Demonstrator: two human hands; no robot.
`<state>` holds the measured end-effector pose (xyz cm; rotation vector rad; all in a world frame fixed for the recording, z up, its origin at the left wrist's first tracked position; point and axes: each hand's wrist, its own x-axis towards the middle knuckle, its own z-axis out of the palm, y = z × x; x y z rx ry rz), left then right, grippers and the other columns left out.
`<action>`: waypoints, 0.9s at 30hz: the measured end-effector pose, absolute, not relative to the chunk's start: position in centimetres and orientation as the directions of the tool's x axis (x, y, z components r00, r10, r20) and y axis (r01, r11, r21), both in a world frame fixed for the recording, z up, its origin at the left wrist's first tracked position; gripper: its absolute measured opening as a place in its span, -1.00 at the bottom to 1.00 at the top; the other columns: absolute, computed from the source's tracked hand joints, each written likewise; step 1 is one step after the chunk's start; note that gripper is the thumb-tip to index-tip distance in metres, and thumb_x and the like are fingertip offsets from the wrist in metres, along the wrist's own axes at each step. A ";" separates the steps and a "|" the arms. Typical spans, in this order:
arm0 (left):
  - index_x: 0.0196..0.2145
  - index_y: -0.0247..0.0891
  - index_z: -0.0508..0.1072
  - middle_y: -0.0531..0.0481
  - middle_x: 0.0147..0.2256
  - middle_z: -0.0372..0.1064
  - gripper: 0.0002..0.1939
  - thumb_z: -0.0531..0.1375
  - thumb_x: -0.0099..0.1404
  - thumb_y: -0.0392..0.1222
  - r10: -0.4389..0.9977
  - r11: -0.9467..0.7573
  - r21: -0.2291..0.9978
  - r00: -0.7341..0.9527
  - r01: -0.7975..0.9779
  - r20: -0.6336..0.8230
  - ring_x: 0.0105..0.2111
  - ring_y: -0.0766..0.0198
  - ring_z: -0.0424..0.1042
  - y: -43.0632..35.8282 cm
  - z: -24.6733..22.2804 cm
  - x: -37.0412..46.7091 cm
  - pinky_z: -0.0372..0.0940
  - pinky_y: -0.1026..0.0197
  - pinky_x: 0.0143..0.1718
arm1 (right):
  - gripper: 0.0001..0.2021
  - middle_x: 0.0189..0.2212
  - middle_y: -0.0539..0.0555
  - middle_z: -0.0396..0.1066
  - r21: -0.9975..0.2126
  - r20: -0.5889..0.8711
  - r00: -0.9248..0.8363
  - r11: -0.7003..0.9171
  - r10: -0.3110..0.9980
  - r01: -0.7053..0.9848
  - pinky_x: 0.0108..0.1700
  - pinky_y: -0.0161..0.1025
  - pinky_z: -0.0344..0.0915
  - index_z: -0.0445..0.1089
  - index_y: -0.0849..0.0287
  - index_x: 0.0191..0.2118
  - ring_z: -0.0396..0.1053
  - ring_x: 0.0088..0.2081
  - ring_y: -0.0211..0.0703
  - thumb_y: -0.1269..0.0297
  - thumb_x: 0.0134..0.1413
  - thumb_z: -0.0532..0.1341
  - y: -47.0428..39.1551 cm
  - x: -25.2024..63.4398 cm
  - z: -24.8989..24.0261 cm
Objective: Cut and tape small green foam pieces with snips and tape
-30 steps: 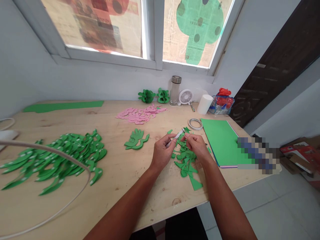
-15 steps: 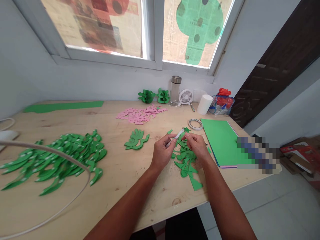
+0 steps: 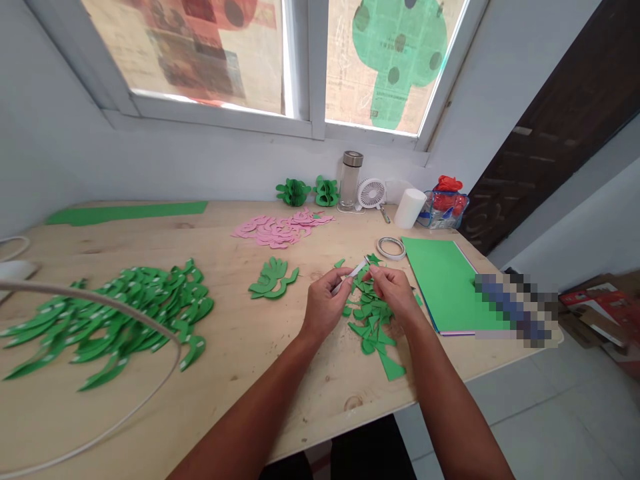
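My left hand (image 3: pixel 327 300) is closed around a slim white tool (image 3: pixel 357 269) with a small metallic tip that points up and to the right. Close to that tip, my right hand (image 3: pixel 393 288) has its fingers pinched together; whatever they hold is too small to make out. Beneath both hands lies a heap of green paper scraps (image 3: pixel 373 320), partly hidden by the right hand. To the left of my hands rest a few green curved cutouts (image 3: pixel 273 279). A ring of tape (image 3: pixel 391 249) lies just beyond my right hand.
Green dotted cutouts (image 3: pixel 135 310) are piled at left, behind a pale cable (image 3: pixel 125 308). Pink cutouts (image 3: pixel 280 229) lie farther back. Along the wall stand green paper ornaments (image 3: pixel 293 192), a glass bottle (image 3: pixel 349 183), a fan (image 3: pixel 371 194) and a white roll (image 3: pixel 410 209). Green sheets (image 3: pixel 445 283) lie right.
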<state>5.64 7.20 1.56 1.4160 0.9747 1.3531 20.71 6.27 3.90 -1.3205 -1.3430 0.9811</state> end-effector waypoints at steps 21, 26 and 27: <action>-0.29 -0.31 0.50 0.12 -0.59 0.21 -0.77 0.18 0.16 -0.13 0.957 -0.270 0.962 0.095 -0.041 0.273 -0.61 0.42 0.10 7.3 1.5 5.7 0.01 0.35 -0.59 | -0.51 -0.77 -0.15 -0.05 -0.968 0.113 0.103 0.087 0.988 0.235 -0.61 -0.34 -0.21 0.39 0.25 -0.52 -0.11 -0.68 -0.39 -0.15 0.01 0.13 6.3 20.6 3.9; -0.28 -0.30 0.52 0.10 -0.57 0.26 -0.75 0.20 0.14 -0.11 0.960 -0.263 0.963 0.084 -0.067 0.268 -0.61 0.41 0.14 7.4 1.4 5.7 0.05 0.35 -0.57 | -0.51 -0.77 -0.15 -0.06 -0.961 0.126 0.115 0.092 0.985 0.259 -0.61 -0.33 -0.22 0.39 0.25 -0.52 -0.11 -0.67 -0.39 -0.16 0.00 0.12 6.4 20.6 3.7; -0.29 -0.31 0.52 0.10 -0.58 0.26 -0.75 0.20 0.14 -0.10 0.961 -0.261 0.963 0.079 -0.071 0.266 -0.61 0.41 0.14 7.3 1.4 5.7 0.06 0.35 -0.57 | -0.52 -0.77 -0.15 -0.06 -0.960 0.128 0.117 0.093 0.985 0.263 -0.61 -0.33 -0.23 0.38 0.25 -0.52 -0.12 -0.67 -0.39 -0.15 0.00 0.13 6.5 20.6 3.6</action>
